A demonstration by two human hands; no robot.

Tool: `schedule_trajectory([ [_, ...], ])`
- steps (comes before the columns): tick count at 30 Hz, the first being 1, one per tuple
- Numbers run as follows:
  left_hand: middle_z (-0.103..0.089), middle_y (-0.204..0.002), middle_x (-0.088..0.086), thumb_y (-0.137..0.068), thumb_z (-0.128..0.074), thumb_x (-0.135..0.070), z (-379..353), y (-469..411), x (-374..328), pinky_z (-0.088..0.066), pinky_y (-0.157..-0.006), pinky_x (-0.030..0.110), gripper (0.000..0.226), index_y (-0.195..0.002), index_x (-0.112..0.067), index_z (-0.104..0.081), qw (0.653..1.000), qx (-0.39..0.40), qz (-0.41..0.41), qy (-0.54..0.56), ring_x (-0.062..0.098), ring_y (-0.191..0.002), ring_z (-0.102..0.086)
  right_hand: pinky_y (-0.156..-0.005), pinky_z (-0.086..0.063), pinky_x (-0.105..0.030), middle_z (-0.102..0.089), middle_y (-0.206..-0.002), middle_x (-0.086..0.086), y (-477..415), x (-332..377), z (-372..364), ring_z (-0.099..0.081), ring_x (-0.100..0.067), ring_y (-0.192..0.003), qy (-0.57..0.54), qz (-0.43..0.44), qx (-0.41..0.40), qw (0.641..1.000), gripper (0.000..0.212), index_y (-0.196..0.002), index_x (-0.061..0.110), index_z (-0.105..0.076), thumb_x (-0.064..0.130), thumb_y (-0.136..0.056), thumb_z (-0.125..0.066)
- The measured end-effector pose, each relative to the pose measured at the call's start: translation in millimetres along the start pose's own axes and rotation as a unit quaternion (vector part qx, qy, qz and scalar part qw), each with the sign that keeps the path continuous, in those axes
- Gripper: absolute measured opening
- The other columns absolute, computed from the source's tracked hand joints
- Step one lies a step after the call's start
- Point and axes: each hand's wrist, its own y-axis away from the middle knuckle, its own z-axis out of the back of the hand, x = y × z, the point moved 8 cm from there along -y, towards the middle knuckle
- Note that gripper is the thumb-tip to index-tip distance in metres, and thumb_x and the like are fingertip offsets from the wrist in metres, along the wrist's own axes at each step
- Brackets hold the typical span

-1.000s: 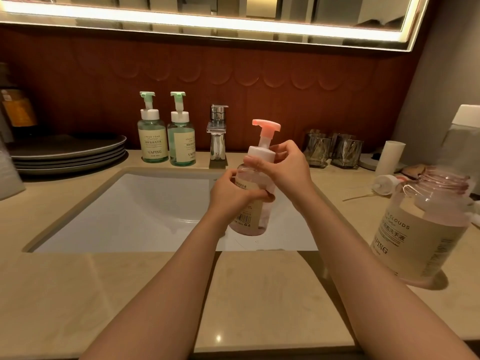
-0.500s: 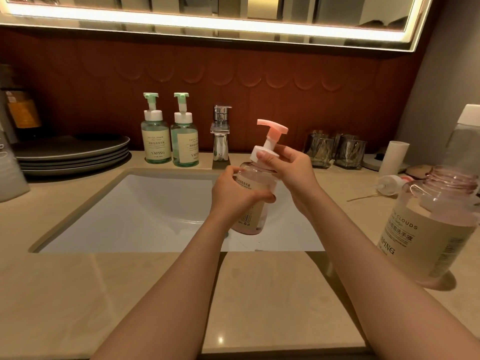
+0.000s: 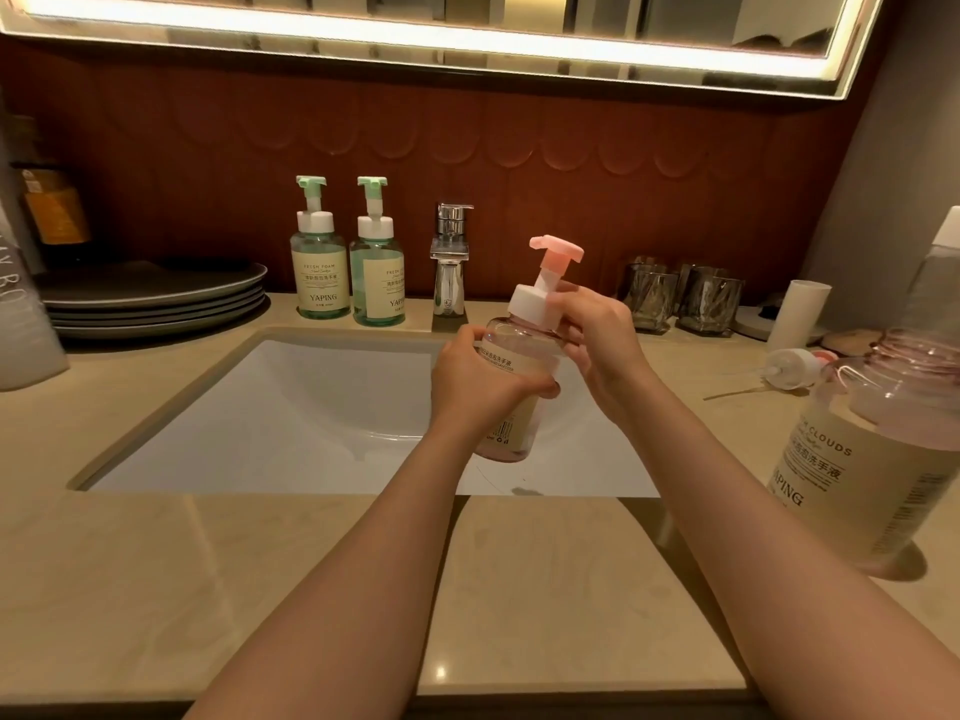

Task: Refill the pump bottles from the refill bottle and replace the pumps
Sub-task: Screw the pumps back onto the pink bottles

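Note:
My left hand [image 3: 475, 387] grips the body of a pink pump bottle [image 3: 514, 407], held tilted above the sink [image 3: 291, 418]. My right hand [image 3: 597, 335] holds the white collar of its pink-headed pump [image 3: 535, 298], which sits on the bottle's neck. A large open bottle [image 3: 878, 459] of pink liquid stands on the counter at the right. A loose pump [image 3: 792, 363] with a pink head lies on its side behind that bottle. Two green pump bottles [image 3: 319, 272] [image 3: 379, 278] stand left of the tap [image 3: 449, 262].
Stacked dark plates [image 3: 156, 298] sit at the back left. Two glass tumblers [image 3: 680, 298] and a white cup [image 3: 797, 314] stand at the back right. A tall bottle [image 3: 940, 272] rises at the far right edge. The beige counter [image 3: 545, 589] runs along the front.
The pink bottle has tilted further to the right in my hands, and my right hand has shifted its hold around the pump collar.

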Motion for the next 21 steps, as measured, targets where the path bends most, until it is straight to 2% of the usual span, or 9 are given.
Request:
schedule_trajectory([
  [2,-0.051,-0.122,0.0,-0.062,-0.083,-0.033,0.3,0.4,0.7,-0.039,-0.078,0.028,0.073,-0.122,-0.023,-0.043,1.0,-0.003,0.003,0.0,0.014,-0.1,-0.043,-0.095,-0.046,-0.037,-0.061,-0.111,-0.001,0.9,1.7,0.2,-0.056,-0.019,-0.107,0.037,0.021,-0.004,0.999,0.031,-0.12,0.01,-0.058,0.017,-0.089,-0.058],
  [3,-0.051,-0.122,0.0,-0.062,-0.083,-0.033,0.1,0.5,0.9,-0.039,-0.077,0.028,0.072,-0.121,-0.023,-0.043,1.0,-0.003,0.003,-0.001,0.014,-0.1,-0.043,-0.092,-0.047,-0.035,-0.061,-0.116,-0.002,0.9,3.2,1.7,-0.056,-0.018,-0.106,0.063,0.034,-0.018,0.997,0.041,-0.125,0.009,-0.056,0.021,-0.086,-0.063],
  [5,-0.051,-0.121,0.0,-0.062,-0.083,-0.033,-0.8,0.5,0.4,-0.037,-0.075,0.027,0.071,-0.12,-0.023,-0.044,1.0,0.001,0.0,-0.008,0.014,-0.099,-0.043,-0.091,-0.049,-0.037,-0.06,-0.121,-0.002,0.0,2.3,4.6,-0.057,-0.019,-0.107,0.091,0.039,-0.038,0.994,0.051,-0.126,0.01,-0.054,0.028,-0.081,-0.069],
  [7,-0.051,-0.121,0.0,-0.063,-0.082,-0.032,-2.2,0.8,-0.7,-0.036,-0.075,0.027,0.07,-0.12,-0.022,-0.043,1.0,0.007,-0.004,-0.011,0.014,-0.098,-0.043,-0.096,-0.048,-0.041,-0.059,-0.123,-0.005,-1.2,-2.0,3.6,-0.057,-0.023,-0.111,0.071,0.016,-0.029,0.997,0.055,-0.127,0.008,-0.053,0.03,-0.079,-0.07],
  [11,-0.051,-0.119,0.0,-0.064,-0.081,-0.032,-2.7,1.5,-1.2,-0.036,-0.075,0.027,0.067,-0.119,-0.023,-0.043,1.0,0.013,-0.005,-0.001,0.014,-0.099,-0.043,-0.099,-0.045,-0.043,-0.058,-0.124,-0.008,-2.6,-6.9,0.7,-0.056,-0.026,-0.112,0.018,-0.013,-0.005,1.0,0.055,-0.128,0.006,-0.05,0.016,-0.078,-0.071],
  [14,-0.051,-0.113,-0.002,-0.064,-0.081,-0.033,-4.1,1.7,-1.5,-0.037,-0.065,0.022,0.067,-0.119,-0.024,-0.044,0.999,0.025,0.001,0.02,0.016,-0.098,-0.045,-0.098,-0.046,-0.039,-0.057,-0.123,-0.01,-1.8,-4.7,3.7,-0.057,-0.026,-0.111,-0.038,-0.022,-0.006,0.999,0.056,-0.129,0.003,-0.045,0.012,-0.079,-0.069],
  [18,-0.052,-0.104,-0.005,-0.067,-0.08,-0.03,-7.3,2.5,-2.8,-0.035,-0.059,0.02,0.058,-0.113,-0.025,-0.045,0.997,0.049,0.008,0.057,0.014,-0.092,-0.047,-0.084,-0.049,-0.028,-0.063,-0.098,-0.004,1.0,-1.1,4.2,-0.06,-0.018,-0.092,-0.085,-0.028,0.023,0.996,0.025,-0.113,0.004,-0.055,0.009,-0.088,-0.057],
  [21,-0.053,-0.105,-0.004,-0.068,-0.079,-0.029,-9.0,3.4,-2.8,-0.035,-0.059,0.021,0.059,-0.117,-0.023,-0.047,0.996,0.056,0.011,0.069,0.015,-0.093,-0.048,-0.08,-0.049,-0.025,-0.063,-0.091,0.0,2.4,1.7,4.6,-0.059,-0.014,-0.088,-0.077,-0.02,0.027,0.996,0.029,-0.118,0.002,-0.056,0.009,-0.09,-0.054],
])
